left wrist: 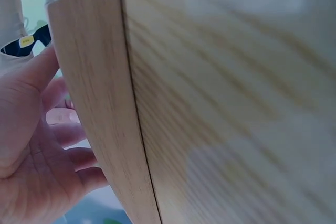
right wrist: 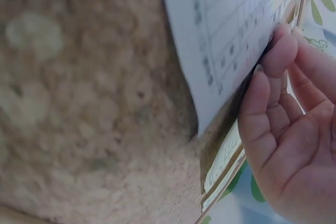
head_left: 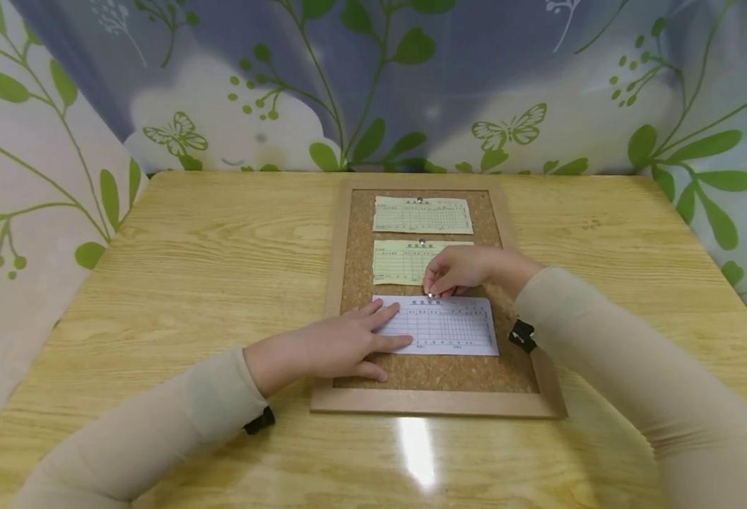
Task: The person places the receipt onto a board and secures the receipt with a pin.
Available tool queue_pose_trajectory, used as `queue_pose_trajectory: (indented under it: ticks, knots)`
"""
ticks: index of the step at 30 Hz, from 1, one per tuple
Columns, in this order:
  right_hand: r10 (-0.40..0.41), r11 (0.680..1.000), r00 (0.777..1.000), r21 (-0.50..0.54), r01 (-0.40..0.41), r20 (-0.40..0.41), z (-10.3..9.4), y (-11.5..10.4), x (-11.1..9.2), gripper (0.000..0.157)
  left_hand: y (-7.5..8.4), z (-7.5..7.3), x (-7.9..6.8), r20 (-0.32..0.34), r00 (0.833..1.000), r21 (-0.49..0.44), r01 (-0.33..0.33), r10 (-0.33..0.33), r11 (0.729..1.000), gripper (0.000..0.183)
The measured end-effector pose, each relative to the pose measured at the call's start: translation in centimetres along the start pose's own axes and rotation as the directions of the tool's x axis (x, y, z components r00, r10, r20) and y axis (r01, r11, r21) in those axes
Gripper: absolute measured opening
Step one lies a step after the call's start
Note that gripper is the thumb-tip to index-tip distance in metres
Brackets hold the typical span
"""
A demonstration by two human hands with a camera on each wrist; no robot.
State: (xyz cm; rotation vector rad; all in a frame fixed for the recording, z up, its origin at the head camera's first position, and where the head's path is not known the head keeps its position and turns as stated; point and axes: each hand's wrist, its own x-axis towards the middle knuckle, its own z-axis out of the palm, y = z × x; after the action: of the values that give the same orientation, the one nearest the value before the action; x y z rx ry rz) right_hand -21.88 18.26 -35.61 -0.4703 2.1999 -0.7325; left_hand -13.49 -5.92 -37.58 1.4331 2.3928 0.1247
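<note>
A white printed form slip (head_left: 452, 331) lies on a wood-framed cork board (head_left: 437, 375). My left hand (head_left: 341, 346) rests on the slip's left side with fingers spread straight. At the slip's top edge, my right hand (head_left: 465, 268) pinches a small silver pushpin (head_left: 432, 296) between thumb and forefinger. How deep the pin sits cannot be seen. Above are two yellowish form slips, the upper one (head_left: 422, 218) and the lower one (head_left: 391, 263), partly covered by the right hand. Each has a silver pin near its top. The right wrist view shows the curled right fingers (right wrist: 278, 59) by the white slip's edge.
The board lies on a light wooden table (head_left: 233, 268), its raised wooden frame (head_left: 437, 403) bordering the cork. Behind the table hangs a leaf-and-butterfly patterned backdrop (head_left: 411, 92). Black straps (head_left: 522, 335) show at both wrists.
</note>
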Motion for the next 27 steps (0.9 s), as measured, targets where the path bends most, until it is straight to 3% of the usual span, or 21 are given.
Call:
queue_pose_trajectory:
  ticks: [27]
  knots:
    - [0.039, 0.992, 0.991, -0.112, -0.054, -0.128, 1.4, -0.7, -0.2, 0.011, 0.0, 0.0, 0.0, 0.002, 1.000, -0.051, 0.001, -0.001, 0.999, 0.060]
